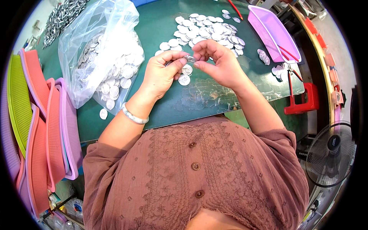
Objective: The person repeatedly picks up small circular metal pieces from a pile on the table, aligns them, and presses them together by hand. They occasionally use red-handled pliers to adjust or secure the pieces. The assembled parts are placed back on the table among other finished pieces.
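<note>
Plainly two hands (161, 73) (222, 65) around one silvery disc (189, 59)

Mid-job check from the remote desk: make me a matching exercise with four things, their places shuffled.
1. Held disc
2. Plastic bag
3. Pale bangle
4. Fan

A. Around the left forearm
B. Off the table, lower right of the picture
C. Pinched by the left hand
D. On the table, discs inside

Pairs: 1-C, 2-D, 3-A, 4-B
</note>
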`<state>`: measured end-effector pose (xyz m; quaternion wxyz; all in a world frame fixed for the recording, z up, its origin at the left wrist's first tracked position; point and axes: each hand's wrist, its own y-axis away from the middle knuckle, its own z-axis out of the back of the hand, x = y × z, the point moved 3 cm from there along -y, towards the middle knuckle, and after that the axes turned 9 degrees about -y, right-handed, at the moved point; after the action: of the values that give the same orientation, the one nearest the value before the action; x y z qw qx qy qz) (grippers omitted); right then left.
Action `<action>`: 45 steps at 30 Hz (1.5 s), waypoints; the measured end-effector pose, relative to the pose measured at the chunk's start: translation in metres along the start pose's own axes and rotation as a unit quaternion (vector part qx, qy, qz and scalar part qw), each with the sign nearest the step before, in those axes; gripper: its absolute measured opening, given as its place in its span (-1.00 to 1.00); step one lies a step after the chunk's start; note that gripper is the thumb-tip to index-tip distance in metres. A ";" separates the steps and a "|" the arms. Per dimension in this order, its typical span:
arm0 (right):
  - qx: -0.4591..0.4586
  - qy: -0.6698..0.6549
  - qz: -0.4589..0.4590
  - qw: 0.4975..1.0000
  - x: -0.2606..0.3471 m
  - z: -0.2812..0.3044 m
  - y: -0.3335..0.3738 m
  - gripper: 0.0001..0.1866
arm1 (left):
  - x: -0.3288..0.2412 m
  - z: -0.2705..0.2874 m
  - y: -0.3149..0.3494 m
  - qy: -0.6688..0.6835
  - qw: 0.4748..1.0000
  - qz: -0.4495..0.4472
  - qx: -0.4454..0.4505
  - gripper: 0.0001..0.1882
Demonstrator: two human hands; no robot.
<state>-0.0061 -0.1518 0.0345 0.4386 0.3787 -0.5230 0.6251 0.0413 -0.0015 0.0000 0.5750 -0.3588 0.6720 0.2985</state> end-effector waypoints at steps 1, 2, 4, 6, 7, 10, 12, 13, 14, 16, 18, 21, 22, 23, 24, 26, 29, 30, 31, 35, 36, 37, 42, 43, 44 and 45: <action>0.001 0.004 0.001 1.000 0.001 0.000 0.000 -0.75 | 0.001 0.000 -0.001 0.000 1.000 -0.005 -0.003 -0.86; 0.000 0.003 0.002 1.000 0.001 0.000 0.000 -0.75 | 0.001 0.001 -0.001 0.001 1.000 -0.010 -0.005 -0.86; -0.002 -0.001 0.003 1.000 0.000 0.000 0.001 -0.74 | 0.001 0.001 -0.001 0.003 1.000 -0.019 -0.006 -0.86; -0.008 0.010 0.001 1.000 -0.002 0.000 0.002 -0.75 | 0.000 0.001 -0.001 0.005 1.000 -0.026 -0.002 -0.86; -0.010 0.016 0.000 1.000 -0.003 0.000 0.002 -0.75 | 0.001 0.002 -0.001 0.029 1.000 -0.005 -0.004 -0.87; -0.029 0.033 -0.070 0.997 -0.006 0.003 0.002 -0.77 | 0.003 0.007 -0.004 0.097 0.993 0.064 -0.006 -0.89; -0.010 0.073 -0.099 0.992 -0.013 0.002 0.003 -0.79 | 0.004 0.010 -0.006 0.137 0.984 0.112 -0.001 -0.89; 0.000 0.093 -0.113 0.989 -0.018 0.000 0.005 -0.80 | 0.004 0.010 -0.006 0.143 0.982 0.123 -0.008 -0.89; 0.022 0.157 -0.082 0.984 -0.019 -0.002 0.006 -0.79 | 0.005 0.011 -0.006 0.151 0.980 0.127 -0.009 -0.89; 0.066 0.281 -0.020 0.957 -0.021 -0.007 0.007 -0.79 | 0.007 0.011 -0.006 0.169 0.976 0.136 -0.011 -0.89; 0.082 0.312 -0.022 0.946 -0.022 -0.013 0.007 -0.72 | 0.007 0.012 -0.007 0.177 0.976 0.129 0.007 -0.90; 0.099 0.348 -0.019 0.932 -0.024 -0.016 0.005 -0.70 | 0.009 0.014 -0.007 0.173 0.977 0.128 0.001 -0.88; 0.109 0.349 -0.035 0.930 -0.023 -0.016 0.003 -0.70 | 0.009 0.014 -0.007 0.169 0.977 0.128 -0.006 -0.87; 0.119 0.350 -0.052 0.928 -0.023 -0.015 0.001 -0.69 | 0.009 0.015 -0.007 0.171 0.976 0.137 -0.019 -0.86; 0.114 0.342 -0.058 0.931 -0.024 -0.015 0.000 -0.70 | 0.007 0.015 -0.006 0.172 0.974 0.147 -0.031 -0.85; 0.104 0.324 -0.069 0.938 -0.025 -0.013 -0.001 -0.72 | 0.004 0.016 -0.006 0.174 0.969 0.169 -0.055 -0.84; 0.075 0.251 -0.106 0.959 -0.026 -0.011 -0.001 -0.79 | 0.002 0.017 -0.005 0.174 0.965 0.182 -0.075 -0.84; 0.063 0.204 -0.124 0.969 -0.028 -0.010 -0.001 -0.79 | 0.002 0.017 -0.006 0.173 0.967 0.171 -0.070 -0.85; 0.051 0.158 -0.141 0.976 -0.030 -0.008 -0.001 -0.80 | 0.002 0.017 -0.006 0.173 0.970 0.159 -0.065 -0.85; 0.011 -0.013 -0.176 0.984 -0.032 -0.003 0.002 -0.79 | -0.003 0.012 -0.005 0.114 0.979 0.164 -0.049 -0.84; -0.001 -0.045 -0.182 0.982 -0.028 -0.002 0.002 -0.78 | 0.000 0.013 -0.005 0.097 0.982 0.157 -0.031 -0.84; -0.007 -0.058 -0.178 0.982 -0.025 -0.002 0.002 -0.77 | 0.002 0.014 -0.005 0.081 0.985 0.150 -0.013 -0.84; -0.024 -0.129 -0.195 0.972 -0.010 -0.004 0.002 -0.75 | 0.004 0.007 -0.001 0.002 0.990 0.133 0.043 -0.90; -0.027 -0.143 -0.198 0.969 -0.010 -0.003 0.002 -0.76 | 0.004 0.007 -0.002 0.008 0.990 0.133 0.048 -0.90; -0.029 -0.157 -0.201 0.967 -0.011 -0.003 0.002 -0.77 | 0.004 0.007 -0.002 0.013 0.989 0.134 0.054 -0.91; -0.031 -0.171 -0.204 0.963 -0.012 -0.002 0.003 -0.78 | 0.004 0.006 -0.002 0.008 0.989 0.137 0.062 -0.91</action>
<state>-0.0047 -0.1516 0.0222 0.4723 0.5648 -0.5212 0.4316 0.0460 0.0023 -0.0048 0.5446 -0.2297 0.7362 0.3296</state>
